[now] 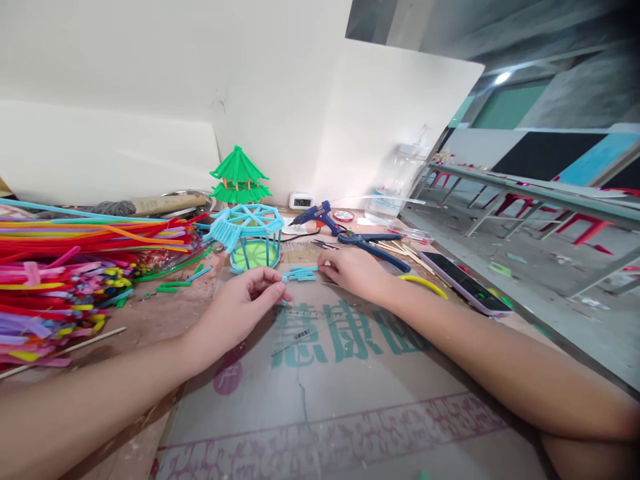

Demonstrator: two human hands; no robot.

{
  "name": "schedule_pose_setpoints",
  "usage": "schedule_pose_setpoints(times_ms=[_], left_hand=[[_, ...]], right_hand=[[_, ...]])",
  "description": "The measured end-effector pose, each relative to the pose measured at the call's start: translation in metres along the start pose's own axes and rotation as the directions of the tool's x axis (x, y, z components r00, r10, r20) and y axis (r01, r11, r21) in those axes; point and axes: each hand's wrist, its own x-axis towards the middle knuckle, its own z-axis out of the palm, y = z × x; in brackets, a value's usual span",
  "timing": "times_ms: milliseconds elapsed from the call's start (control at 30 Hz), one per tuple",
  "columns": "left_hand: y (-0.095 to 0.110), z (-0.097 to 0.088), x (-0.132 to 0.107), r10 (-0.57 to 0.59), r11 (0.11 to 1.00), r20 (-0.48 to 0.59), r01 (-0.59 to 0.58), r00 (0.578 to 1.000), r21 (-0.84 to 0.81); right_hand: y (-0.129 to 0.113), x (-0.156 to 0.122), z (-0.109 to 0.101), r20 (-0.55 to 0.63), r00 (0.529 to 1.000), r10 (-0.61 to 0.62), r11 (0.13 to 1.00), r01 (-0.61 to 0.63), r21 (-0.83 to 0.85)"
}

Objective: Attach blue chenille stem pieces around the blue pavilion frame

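Note:
My left hand (253, 293) pinches a short light-blue pipe cleaner piece (285, 279) between thumb and fingers. Several more cut light-blue pipe cleaner pieces (301, 273) lie side by side between my hands. My right hand (353, 272) is closed at their right ends, fingertips bent down; what it grips, if anything, is hidden. A clear ruler (315, 313) lies just in front of the pieces on a translucent printed sheet (250, 413). Behind my left hand stands a light-blue pipe cleaner frame (255, 233) with eight-spoked top, and a green tiered roof (239, 177) rises behind it.
Bundles of colourful pipe cleaners (95, 233) fill the left side. Toward the back are a blue glue gun (320, 215), a small digital clock (301, 201) and a clear bottle (395, 183). Blue-handled pliers (375, 245), wooden sticks (413, 257) and a phone (465, 283) lie to the right.

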Motion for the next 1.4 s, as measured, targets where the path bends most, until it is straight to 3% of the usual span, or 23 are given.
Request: schedule_pose_setpoints(times_ms=[100, 233, 300, 367, 467, 633, 767, 933, 1033, 1100, 1167, 1300, 1333, 1400], left_hand=[[0.001, -0.001, -0.001, 0.062, 0.993, -0.031, -0.059, 0.998, 0.103], [0.0, -0.002, -0.001, 0.101, 0.985, -0.047, -0.093, 0.994, 0.146], [0.0, -0.002, -0.001, 0.101, 0.986, -0.032, -0.096, 0.994, 0.139], [0.0, -0.002, -0.001, 0.096, 0.986, -0.023, -0.092, 0.995, 0.137], [-0.001, -0.002, -0.001, 0.1, 0.986, -0.021, -0.096, 0.995, 0.139], [-0.002, -0.001, 0.0, 0.1, 0.985, -0.011, -0.098, 0.995, 0.141], [0.0, -0.001, -0.001, 0.103, 0.985, -0.007, -0.102, 0.995, 0.139], [0.001, -0.002, -0.002, 0.101, 0.985, -0.011, -0.098, 0.995, 0.144], [0.002, -0.002, -0.003, 0.099, 0.985, -0.015, -0.095, 0.995, 0.145], [0.003, -0.001, -0.003, 0.099, 0.988, -0.013, -0.096, 0.995, 0.122], [0.003, -0.001, -0.003, 0.093, 0.993, -0.004, -0.092, 0.996, 0.072], [0.003, 0.001, -0.003, 0.085, 0.996, 0.012, -0.085, 0.996, -0.002], [0.003, 0.001, -0.002, 0.089, 0.996, 0.014, -0.089, 0.996, -0.003], [0.002, 0.001, -0.002, 0.103, 0.995, 0.016, -0.103, 0.995, 0.007]], right_hand=[[-0.005, -0.004, -0.015, -0.152, 0.986, 0.062, 0.998, -0.061, 0.007], [-0.017, -0.006, -0.034, -0.344, 0.925, 0.159, 0.933, -0.027, 0.359], [-0.024, -0.005, -0.038, -0.35, 0.907, 0.236, 0.816, 0.01, 0.577], [-0.029, -0.003, -0.04, -0.307, 0.9, 0.309, 0.64, 0.042, 0.767], [-0.033, -0.003, -0.044, -0.274, 0.882, 0.382, 0.397, 0.111, 0.911], [-0.035, -0.003, -0.044, -0.225, 0.88, 0.419, 0.239, 0.132, 0.962], [-0.03, 0.0, -0.033, -0.149, 0.914, 0.378, 0.275, 0.043, 0.961], [-0.018, 0.003, -0.028, -0.057, 0.946, 0.32, 0.504, -0.119, 0.855], [-0.012, 0.004, -0.031, -0.064, 0.947, 0.314, 0.654, -0.166, 0.738], [-0.013, 0.003, -0.034, -0.089, 0.938, 0.336, 0.645, -0.161, 0.747], [-0.021, 0.0, -0.036, -0.08, 0.934, 0.349, 0.489, -0.108, 0.865], [-0.051, -0.008, -0.034, 0.051, 0.963, 0.263, -0.026, -0.046, 0.999], [-0.058, -0.01, -0.033, 0.062, 0.967, 0.246, -0.08, -0.044, 0.996], [-0.068, -0.013, -0.03, 0.061, 0.963, 0.261, -0.046, -0.05, 0.998]])
